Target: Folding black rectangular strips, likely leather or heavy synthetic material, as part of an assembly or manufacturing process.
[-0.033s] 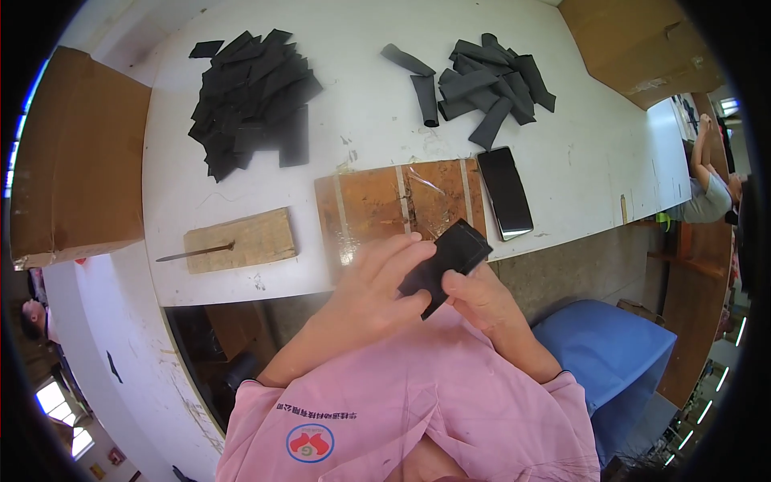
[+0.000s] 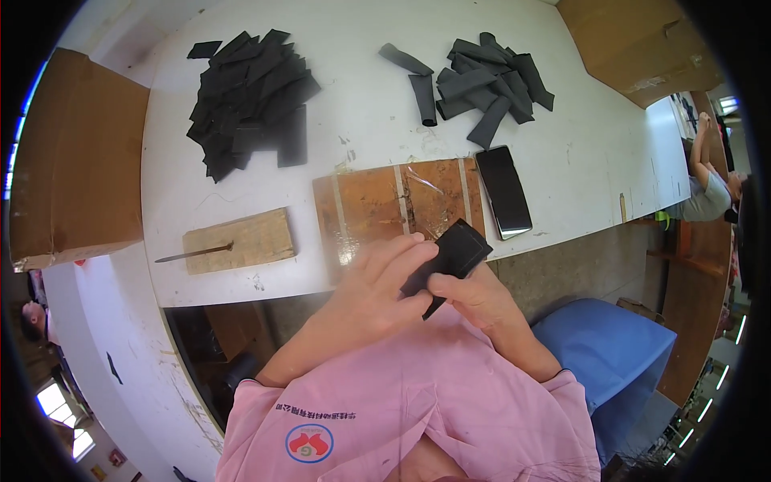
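Centrally, the person's left hand [image 2: 389, 277] was nearly closed, its fingertips on the upper-left edge of a black fabric piece [image 2: 464, 247] and its thumb on the lower end. That piece lay directly to the left hand's right, its long axis slanting from lower left to upper right, and overlapped a corner of the tape-striped brown board in the view. The right hand [image 2: 478, 297] pinched it from the lower right, thumb across its face; its other fingers were mostly hidden, so I could not tell how they were curled. Both hands touched the piece, neither clearly nearer, and nothing stood between them and it.

Around them, from the left, stood a cardboard box [image 2: 80, 161], then a wooden block [image 2: 269, 241] with a metal spike [image 2: 193, 255] lying over it. Beyond the block was a heap of flat black fabric pieces [image 2: 249, 96]. Next came the tape-striped brown board [image 2: 361, 205], near the front edge of the white table [image 2: 578, 177], then a pile of rolled black fabric tubes [image 2: 486, 88] farther back. Just beside the board's right edge lay a smartphone [image 2: 504, 193], with a blue cover [image 2: 606, 345] below the table's edge and another cardboard box [image 2: 642, 48] at the far right corner.
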`<control>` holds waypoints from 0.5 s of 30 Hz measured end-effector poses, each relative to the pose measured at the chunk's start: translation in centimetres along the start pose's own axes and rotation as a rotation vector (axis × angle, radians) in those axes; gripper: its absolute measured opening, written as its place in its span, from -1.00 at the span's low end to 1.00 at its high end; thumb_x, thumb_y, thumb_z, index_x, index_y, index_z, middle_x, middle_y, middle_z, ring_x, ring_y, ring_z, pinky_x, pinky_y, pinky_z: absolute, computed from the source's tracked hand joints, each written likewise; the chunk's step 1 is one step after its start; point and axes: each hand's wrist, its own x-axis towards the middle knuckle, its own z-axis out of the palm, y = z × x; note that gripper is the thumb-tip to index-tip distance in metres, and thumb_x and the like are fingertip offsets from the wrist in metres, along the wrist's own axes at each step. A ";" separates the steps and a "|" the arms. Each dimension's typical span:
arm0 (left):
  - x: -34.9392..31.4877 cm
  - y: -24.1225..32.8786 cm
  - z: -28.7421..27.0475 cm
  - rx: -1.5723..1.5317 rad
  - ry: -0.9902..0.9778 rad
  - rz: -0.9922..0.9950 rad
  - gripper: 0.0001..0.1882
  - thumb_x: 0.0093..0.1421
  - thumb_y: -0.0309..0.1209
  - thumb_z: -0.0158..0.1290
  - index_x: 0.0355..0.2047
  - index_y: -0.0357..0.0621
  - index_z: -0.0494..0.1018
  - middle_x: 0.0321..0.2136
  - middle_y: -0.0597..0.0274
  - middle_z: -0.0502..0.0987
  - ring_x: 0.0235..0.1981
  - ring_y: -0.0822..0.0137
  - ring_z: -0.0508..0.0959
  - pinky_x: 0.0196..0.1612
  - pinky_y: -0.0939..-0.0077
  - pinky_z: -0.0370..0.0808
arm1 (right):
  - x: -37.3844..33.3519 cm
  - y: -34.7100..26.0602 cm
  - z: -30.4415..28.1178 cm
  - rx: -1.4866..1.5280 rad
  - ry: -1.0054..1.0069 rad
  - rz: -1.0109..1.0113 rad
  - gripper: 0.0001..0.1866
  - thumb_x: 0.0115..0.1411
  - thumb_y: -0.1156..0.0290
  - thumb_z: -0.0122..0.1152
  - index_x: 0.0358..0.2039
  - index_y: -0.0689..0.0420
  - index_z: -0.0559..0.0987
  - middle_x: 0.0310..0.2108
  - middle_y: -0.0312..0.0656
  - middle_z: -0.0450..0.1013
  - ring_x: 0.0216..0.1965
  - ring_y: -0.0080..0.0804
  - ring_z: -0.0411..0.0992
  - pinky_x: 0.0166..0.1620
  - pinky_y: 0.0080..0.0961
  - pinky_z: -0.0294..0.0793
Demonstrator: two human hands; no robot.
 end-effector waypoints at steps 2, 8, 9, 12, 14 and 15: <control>-0.1 0.0 0.4 -0.025 0.039 -0.038 -0.81 -0.28 -0.55 0.07 -0.56 -0.19 0.36 -0.17 0.00 0.29 -0.19 0.04 0.36 -0.20 0.28 0.32 | 0.4 0.7 -0.4 -0.038 0.073 -0.046 -0.66 -0.10 0.56 0.21 -0.25 0.17 0.40 -0.32 -0.26 0.38 -0.27 -0.51 0.35 -0.22 -0.56 0.36; -1.1 0.9 1.3 -0.675 0.264 -0.689 -0.75 -0.07 -0.62 0.03 -0.32 -0.24 0.31 -0.28 0.12 0.39 -0.32 0.31 0.42 -0.26 0.57 0.35 | 1.5 1.3 -1.1 -0.040 0.336 -0.262 -0.65 -0.14 0.56 0.27 -0.29 0.15 0.40 -0.40 -0.30 0.37 -0.34 -0.51 0.36 -0.26 -0.55 0.38; -1.2 0.8 1.4 -0.973 0.264 -0.912 -0.76 -0.02 -0.61 0.00 -0.29 -0.25 0.29 -0.30 0.15 0.39 -0.35 0.39 0.42 -0.28 0.61 0.36 | 1.7 1.3 -1.3 -0.011 0.352 -0.258 -0.67 -0.13 0.56 0.26 -0.30 0.15 0.40 -0.41 -0.31 0.37 -0.35 -0.52 0.35 -0.26 -0.56 0.38; -0.8 0.0 1.5 -1.319 0.253 -1.036 -0.79 0.06 -0.51 -0.03 -0.26 -0.24 0.29 -0.37 0.20 0.42 -0.41 0.47 0.43 -0.35 0.65 0.36 | 1.7 1.4 -1.4 -0.084 0.401 -0.313 -0.69 -0.11 0.56 0.24 -0.31 0.14 0.40 -0.41 -0.31 0.37 -0.35 -0.53 0.36 -0.27 -0.57 0.38; -0.8 -0.5 1.9 -1.423 0.205 -1.092 -0.79 0.07 -0.48 -0.03 -0.25 -0.24 0.29 -0.41 0.21 0.44 -0.44 0.47 0.44 -0.38 0.68 0.35 | 1.9 1.4 -1.3 -0.065 0.405 -0.312 -0.71 -0.10 0.55 0.23 -0.32 0.14 0.40 -0.41 -0.31 0.37 -0.35 -0.53 0.36 -0.27 -0.58 0.38; -0.8 -0.5 2.2 -1.421 0.219 -1.108 -0.78 0.08 -0.45 -0.03 -0.26 -0.24 0.30 -0.45 0.22 0.44 -0.46 0.47 0.44 -0.41 0.69 0.34 | 1.9 1.4 -1.2 -0.044 0.410 -0.311 -0.73 -0.08 0.54 0.22 -0.33 0.13 0.40 -0.41 -0.32 0.37 -0.35 -0.54 0.36 -0.28 -0.59 0.38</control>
